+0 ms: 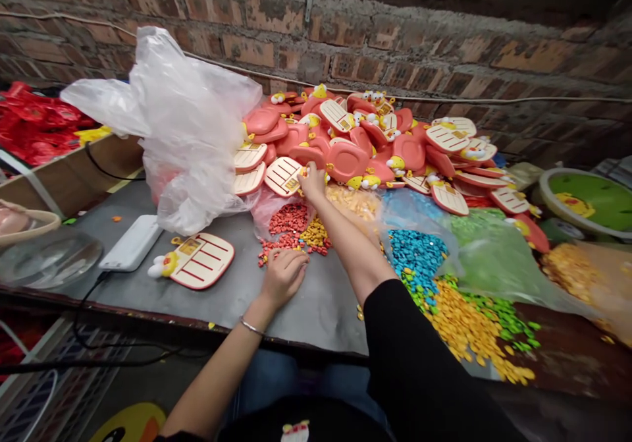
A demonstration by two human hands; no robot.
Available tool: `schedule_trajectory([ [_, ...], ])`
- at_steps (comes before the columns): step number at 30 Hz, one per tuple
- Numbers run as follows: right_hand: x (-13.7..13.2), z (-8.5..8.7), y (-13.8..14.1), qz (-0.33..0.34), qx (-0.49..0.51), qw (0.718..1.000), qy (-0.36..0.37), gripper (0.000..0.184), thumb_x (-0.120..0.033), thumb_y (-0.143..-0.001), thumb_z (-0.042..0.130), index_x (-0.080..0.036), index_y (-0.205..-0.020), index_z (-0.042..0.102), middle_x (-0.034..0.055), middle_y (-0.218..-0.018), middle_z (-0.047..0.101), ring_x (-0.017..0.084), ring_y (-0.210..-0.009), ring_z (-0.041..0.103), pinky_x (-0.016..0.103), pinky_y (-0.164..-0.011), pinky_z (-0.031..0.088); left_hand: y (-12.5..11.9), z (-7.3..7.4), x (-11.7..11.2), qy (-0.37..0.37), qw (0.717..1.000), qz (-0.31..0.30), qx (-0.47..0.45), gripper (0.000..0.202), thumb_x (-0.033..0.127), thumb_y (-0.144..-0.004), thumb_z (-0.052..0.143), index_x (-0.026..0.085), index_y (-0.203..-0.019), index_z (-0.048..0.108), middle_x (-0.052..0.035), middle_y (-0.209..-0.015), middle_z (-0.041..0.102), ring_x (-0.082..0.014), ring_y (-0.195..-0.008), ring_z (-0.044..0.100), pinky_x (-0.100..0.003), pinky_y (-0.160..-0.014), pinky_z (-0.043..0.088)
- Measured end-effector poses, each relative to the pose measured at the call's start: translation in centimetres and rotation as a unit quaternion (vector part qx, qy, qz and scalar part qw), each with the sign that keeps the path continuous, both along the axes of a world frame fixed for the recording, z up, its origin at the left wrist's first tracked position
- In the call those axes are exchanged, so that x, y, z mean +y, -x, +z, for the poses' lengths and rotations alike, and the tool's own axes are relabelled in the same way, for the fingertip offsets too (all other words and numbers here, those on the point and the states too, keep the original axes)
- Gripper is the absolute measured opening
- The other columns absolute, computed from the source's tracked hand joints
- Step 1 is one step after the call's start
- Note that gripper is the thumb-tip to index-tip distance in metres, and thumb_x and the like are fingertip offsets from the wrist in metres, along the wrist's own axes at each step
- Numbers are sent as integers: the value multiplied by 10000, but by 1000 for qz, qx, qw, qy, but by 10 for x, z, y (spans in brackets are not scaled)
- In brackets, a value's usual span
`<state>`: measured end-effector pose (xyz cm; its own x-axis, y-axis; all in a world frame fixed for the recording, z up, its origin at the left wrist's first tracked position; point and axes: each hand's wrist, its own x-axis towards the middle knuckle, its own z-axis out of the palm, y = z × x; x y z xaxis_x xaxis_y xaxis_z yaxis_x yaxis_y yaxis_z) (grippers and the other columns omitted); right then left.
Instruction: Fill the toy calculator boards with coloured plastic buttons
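My right hand (312, 182) reaches to the front of a pile, its fingers closed on the yellow head end of a chick-headed slotted board (282, 177). That board has a cream face, dark slots and a red rim. Lower down, my left hand (285, 272) rests on the table by small red pieces (289, 219), fingers curled together; what they hold, if anything, is hidden. Small yellow pieces (315, 232) lie among the red ones. Another slotted board (205, 261) lies face up to the left, its chick head pointing left.
Behind my hands the red boards (348, 159) are heaped against a brick wall. A clear plastic bag (192, 126) stands left of them. On the right spill blue pieces (417, 251) and orange-yellow pieces (461, 320). A white power bank (131, 243) with a cable lies left.
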<state>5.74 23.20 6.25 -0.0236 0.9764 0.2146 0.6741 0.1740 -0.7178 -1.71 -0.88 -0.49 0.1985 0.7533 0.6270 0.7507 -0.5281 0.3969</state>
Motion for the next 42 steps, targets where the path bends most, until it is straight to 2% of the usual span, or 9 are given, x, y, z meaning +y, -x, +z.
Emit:
schedule_trajectory([
  [5,-29,28,-61,67,135,976,-159,435,-226,-896,597,-213,-1297,427,84,-1217,510,156,-1032,567,318,-964,469,5,-2,-5,-68,993,66,-67,311,265,-921,508,258,-1232,517,-84,-1138,680,-247,-1086,608,-453,-957,374],
  [8,-67,36,-117,168,196,960,-106,495,-319,-860,654,-245,-1286,413,54,-1115,602,181,-948,618,357,-832,539,7,-4,-8,-137,976,82,-151,392,277,-920,501,289,-1304,421,-81,-1160,632,-250,-1108,575,-465,-959,409],
  [13,-139,-1,-169,341,123,924,118,487,-345,-738,765,-221,-1170,577,20,-959,672,163,-794,650,281,-672,550,5,-3,-9,-122,972,2,-201,411,320,-937,472,286,-1340,402,-80,-1149,593,-247,-1088,563,-468,-953,430],
  [16,-156,-29,-170,398,37,907,134,421,-296,-779,741,-203,-1175,631,37,-1029,691,164,-843,658,280,-725,544,1,2,-9,-25,991,-93,-92,470,362,-914,526,268,-1361,417,-100,-1239,588,-261,-1186,528,-464,-1012,391],
  [20,-150,-49,-172,302,-102,948,2,184,-180,-856,662,-174,-1038,691,95,-1032,692,210,-950,645,367,-855,518,-4,7,-10,164,960,-211,90,721,532,-817,654,278,-1438,391,-119,-1538,355,-317,-1419,299,-496,-1130,263],
  [24,-145,-64,-173,241,-215,945,-50,99,-138,-841,667,-160,-936,685,147,-1069,666,262,-1056,605,427,-921,483,0,9,-11,258,923,-244,146,993,677,-639,744,292,-1473,366,-124,-1593,242,-357,-1466,186,-538,-1150,190],
  [28,-155,-72,-169,224,-201,952,-51,122,-103,-893,555,-175,-864,649,110,-931,673,231,-944,617,371,-846,497,2,6,-11,263,923,-240,143,1011,664,-612,768,304,-1469,371,-128,-1586,263,-352,-1455,225,-518,-1137,209],
  [35,-196,-60,-196,194,46,977,-69,55,-233,-899,592,-205,-867,628,61,-911,677,200,-861,641,337,-763,531,-20,-6,-14,203,956,-119,173,1073,747,-584,722,230,-1465,392,-195,-1569,264,-411,-1421,244,-616,-1130,62],
  [42,-203,-76,-197,226,-46,968,-100,115,-209,-920,550,-219,-867,651,83,-904,694,237,-907,626,411,-831,520,-11,-4,-13,216,952,-139,167,1001,723,-605,723,258,-1440,425,-165,-1562,281,-415,-1430,206,-621,-1122,80],
])
